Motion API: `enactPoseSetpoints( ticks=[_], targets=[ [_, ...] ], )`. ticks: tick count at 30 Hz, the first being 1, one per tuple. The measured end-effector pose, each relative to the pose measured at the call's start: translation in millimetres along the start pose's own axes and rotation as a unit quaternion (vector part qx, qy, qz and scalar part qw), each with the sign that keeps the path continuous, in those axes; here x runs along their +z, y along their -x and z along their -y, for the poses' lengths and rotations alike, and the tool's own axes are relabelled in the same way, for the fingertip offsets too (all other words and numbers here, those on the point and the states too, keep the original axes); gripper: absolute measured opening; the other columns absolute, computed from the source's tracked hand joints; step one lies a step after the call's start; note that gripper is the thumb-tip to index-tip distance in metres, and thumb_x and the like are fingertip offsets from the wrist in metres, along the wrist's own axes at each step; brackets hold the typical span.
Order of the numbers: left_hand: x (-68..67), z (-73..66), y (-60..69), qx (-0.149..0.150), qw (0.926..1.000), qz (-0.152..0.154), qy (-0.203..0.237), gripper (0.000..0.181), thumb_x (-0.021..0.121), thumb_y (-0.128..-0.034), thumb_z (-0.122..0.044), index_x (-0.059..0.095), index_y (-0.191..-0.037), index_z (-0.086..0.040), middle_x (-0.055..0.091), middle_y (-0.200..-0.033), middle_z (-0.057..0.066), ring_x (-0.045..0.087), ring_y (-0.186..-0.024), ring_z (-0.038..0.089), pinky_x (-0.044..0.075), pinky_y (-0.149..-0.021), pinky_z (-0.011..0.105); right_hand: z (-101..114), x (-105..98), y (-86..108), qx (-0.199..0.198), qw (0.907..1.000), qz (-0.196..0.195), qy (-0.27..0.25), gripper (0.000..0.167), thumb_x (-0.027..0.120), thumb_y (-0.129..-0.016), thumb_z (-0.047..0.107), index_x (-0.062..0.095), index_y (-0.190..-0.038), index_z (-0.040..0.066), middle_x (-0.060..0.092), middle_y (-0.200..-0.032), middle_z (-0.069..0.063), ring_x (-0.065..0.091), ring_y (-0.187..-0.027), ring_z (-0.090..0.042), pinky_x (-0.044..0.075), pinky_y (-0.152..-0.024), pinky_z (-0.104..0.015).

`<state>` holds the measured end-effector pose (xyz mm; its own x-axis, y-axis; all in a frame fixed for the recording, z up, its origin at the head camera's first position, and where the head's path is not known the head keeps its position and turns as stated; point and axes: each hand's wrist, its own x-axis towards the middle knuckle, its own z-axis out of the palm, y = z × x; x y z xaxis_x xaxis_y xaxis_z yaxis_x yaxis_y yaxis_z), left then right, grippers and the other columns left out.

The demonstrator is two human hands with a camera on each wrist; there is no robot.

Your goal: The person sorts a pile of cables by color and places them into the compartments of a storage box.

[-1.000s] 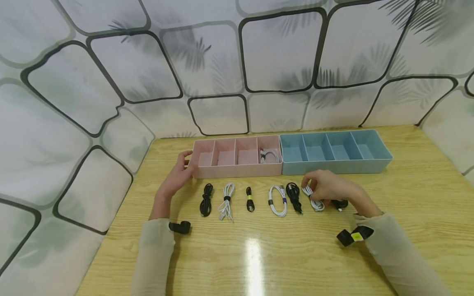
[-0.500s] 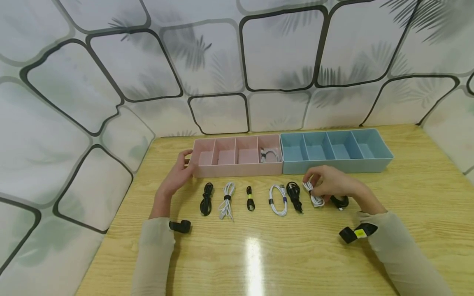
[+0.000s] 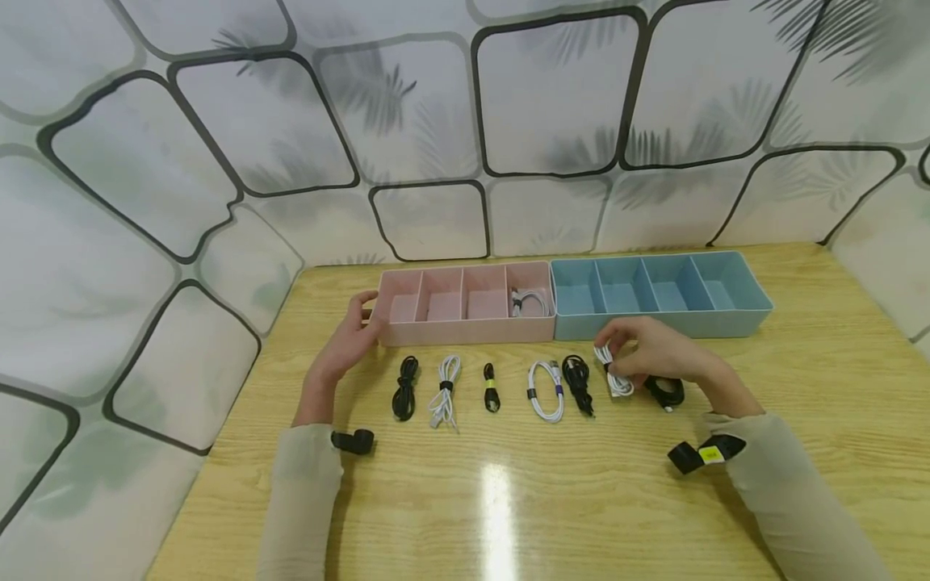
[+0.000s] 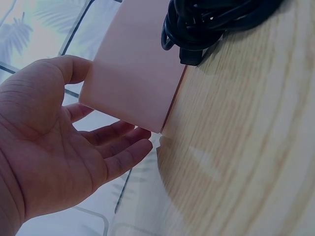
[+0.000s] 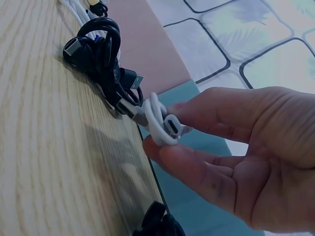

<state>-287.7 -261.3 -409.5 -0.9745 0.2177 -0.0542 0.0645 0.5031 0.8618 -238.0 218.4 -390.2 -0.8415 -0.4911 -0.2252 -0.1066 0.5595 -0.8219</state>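
In the head view my right hand (image 3: 654, 351) pinches a coiled white charging cable (image 3: 613, 375) between thumb and fingertips. Seen from the right wrist, the cable (image 5: 160, 123) is raised off the table, with a connector end facing the camera. My left hand (image 3: 349, 339) rests against the left end of the pink divided box (image 3: 468, 332); its thumb touches a corner and the other fingers lie loosely along the end. A blue divided box (image 3: 661, 324) adjoins the pink one. A coiled white cable (image 3: 534, 303) lies in the pink box's rightmost compartment.
On the table before the boxes lie a black cable (image 3: 405, 389), a white cable (image 3: 446, 391), a short black cable with a yellow band (image 3: 491, 389), a looped white cable (image 3: 532, 395), another black cable (image 3: 578, 383) and a black coil (image 3: 664, 393). A patterned wall stands behind.
My right hand has risen slightly with the white cable pinched in it, showing more of the black coil to its right. The left hand stays at the pink box.
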Motion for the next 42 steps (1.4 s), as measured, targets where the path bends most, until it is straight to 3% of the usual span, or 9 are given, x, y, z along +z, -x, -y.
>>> enactPoseSetpoints(
  ticks=[11,14,23,27,34,42],
  targets=[
    [-0.8,0.2,0.1,0.002,0.9998,0.002,0.017,0.059,0.043,-0.1056,-0.023,0.015,-0.155,-0.007,0.039,-0.141,0.034,0.048,-0.123,0.043,0.042,-0.091,0.049,1.3,-2.0,-1.4,-0.015,0.9995,-0.007,-0.028,0.041,0.069,-0.089,0.004,0.056,-0.127,-0.001,0.054,-0.112,-0.021,0.064,-0.064,-0.023,0.057,-0.06,-0.041],
    [-1.4,3.8,-0.5,0.004,0.9999,0.002,0.014,0.058,0.042,-0.1053,-0.022,0.016,-0.154,-0.007,0.04,-0.141,0.034,0.048,-0.123,0.043,0.043,-0.091,0.045,3.1,-3.4,-3.3,-0.021,0.9992,-0.008,-0.031,0.042,0.069,-0.089,0.004,0.056,-0.128,-0.001,0.054,-0.115,-0.022,0.065,-0.065,-0.023,0.057,-0.061,-0.041],
    [-0.1,5.9,-2.4,0.001,0.9999,0.003,0.012,0.058,0.043,-0.1044,-0.02,0.017,-0.155,-0.008,0.041,-0.142,0.033,0.048,-0.125,0.043,0.042,-0.092,0.044,12.5,-3.6,-12.0,-0.031,0.9973,-0.032,-0.059,0.042,0.071,-0.091,0.01,0.056,-0.129,0.002,0.054,-0.115,-0.022,0.068,-0.078,-0.025,0.058,-0.068,-0.044],
    [-1.8,-2.1,-0.6,-0.009,0.9998,0.011,0.016,0.058,0.042,-0.1048,-0.019,0.015,-0.155,-0.007,0.039,-0.143,0.034,0.047,-0.125,0.044,0.042,-0.093,0.046,15.9,-3.6,-17.2,-0.037,0.9964,-0.046,-0.061,0.041,0.072,-0.09,0.011,0.057,-0.128,0.004,0.056,-0.115,-0.021,0.068,-0.08,-0.024,0.058,-0.069,-0.041],
    [-4.0,-31.8,13.2,-0.009,0.9998,0.017,0.011,0.057,0.042,-0.1043,-0.015,0.016,-0.154,0.0,0.039,-0.142,0.037,0.048,-0.124,0.047,0.042,-0.092,0.046,25.6,-3.9,-20.0,-0.048,0.9947,-0.06,-0.068,0.042,0.072,-0.091,0.011,0.057,-0.129,0.004,0.054,-0.119,-0.022,0.068,-0.081,-0.023,0.058,-0.07,-0.042],
    [-3.7,-36.4,16.3,-0.01,0.9997,0.021,0.002,0.058,0.042,-0.1055,-0.018,0.016,-0.154,0.0,0.037,-0.145,0.036,0.044,-0.131,0.049,0.04,-0.1,0.053,37.6,-2.3,-30.0,-0.048,0.9913,-0.083,-0.091,0.045,0.071,-0.092,0.013,0.055,-0.133,0.004,0.052,-0.127,-0.021,0.065,-0.086,-0.023,0.058,-0.073,-0.047]
  ],
)
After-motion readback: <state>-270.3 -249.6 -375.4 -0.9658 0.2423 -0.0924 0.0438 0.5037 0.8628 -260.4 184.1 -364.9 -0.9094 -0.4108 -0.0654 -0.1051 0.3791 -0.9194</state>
